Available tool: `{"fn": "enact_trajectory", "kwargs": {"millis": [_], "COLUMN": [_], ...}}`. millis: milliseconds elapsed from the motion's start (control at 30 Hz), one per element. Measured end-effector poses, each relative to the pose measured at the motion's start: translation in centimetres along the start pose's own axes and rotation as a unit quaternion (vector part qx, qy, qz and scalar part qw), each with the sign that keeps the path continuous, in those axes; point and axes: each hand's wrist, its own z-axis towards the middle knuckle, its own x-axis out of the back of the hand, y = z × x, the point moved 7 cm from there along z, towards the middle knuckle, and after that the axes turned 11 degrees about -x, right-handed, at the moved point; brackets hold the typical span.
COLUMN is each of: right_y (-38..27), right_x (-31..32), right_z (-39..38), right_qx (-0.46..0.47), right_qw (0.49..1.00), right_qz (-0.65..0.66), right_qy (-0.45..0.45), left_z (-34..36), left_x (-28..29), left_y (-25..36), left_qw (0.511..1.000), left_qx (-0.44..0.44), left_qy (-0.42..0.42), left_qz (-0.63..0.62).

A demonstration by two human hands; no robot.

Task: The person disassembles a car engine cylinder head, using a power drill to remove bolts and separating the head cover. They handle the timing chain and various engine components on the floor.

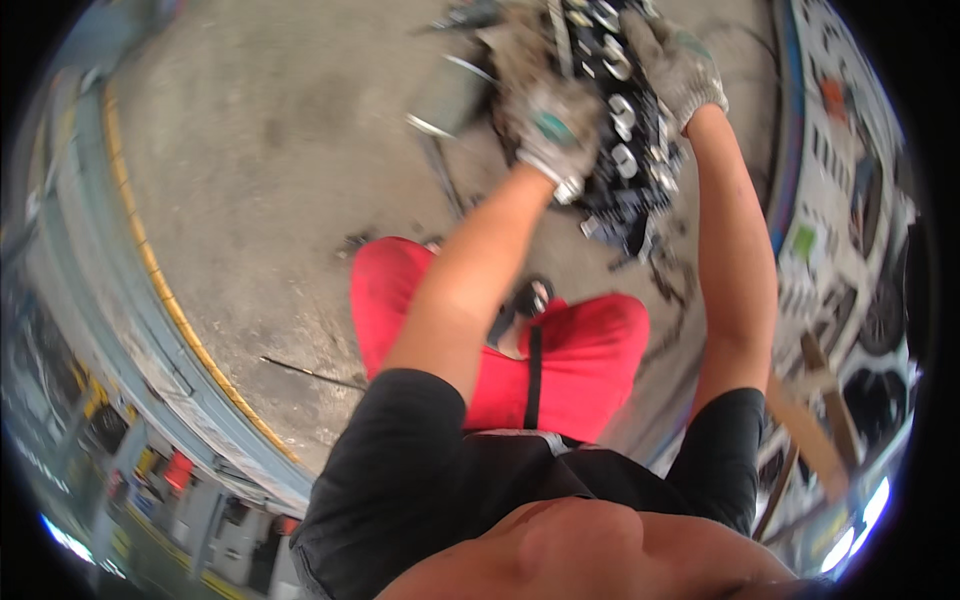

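Item: black assembly (622,115) with a row of pale round fittings; upper centre of frame, on the concrete floor (260,170), top end cut by the frame edge.

Left hand (558,130): gloved, green patch on the back; at the assembly's left side. Blurred; finger opening and hold cannot be told.

Right hand (685,75): gloved likewise; at the assembly's upper right edge, fingers bent toward it. Whether it grips or merely rests cannot be told.

Adjacent: grey box-like piece (452,95), left of the assembly, apparently separate; brown blurred mass (520,50) above the left hand, kind unclear; small dark pieces (665,285) by the lower end, loose or attached uncertain. Thin dark rod (310,372): left of centre, well apart.

Condition of work: judged under way, with both hands engaged. Done: possibly some pieces separated, unconfirmed. Remaining: the round fittings sit in their row on the main body; amount outstanding cannot be determined.
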Motion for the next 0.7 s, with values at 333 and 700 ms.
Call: {"fn": "enact_trajectory", "kwargs": {"millis": [333,700], "right_y": [24.6,5.7], "right_x": [-10.4,-3.6], "right_z": [-47.7,-89.7], "right_qx": [-0.444,-0.641], "right_qw": [0.829,0.467], "right_qz": [0.186,0.223], "right_qy": [-0.284,-0.566], "left_z": [-2.9,-51.9], "left_x": [10.1,68.6], "left_y": [1.8,-2.2], "left_qw": [0.942,0.512], "left_qx": [0.239,0.523], "left_qy": [-0.221,-0.666], "left_qz": [-0.078,0.143]}}
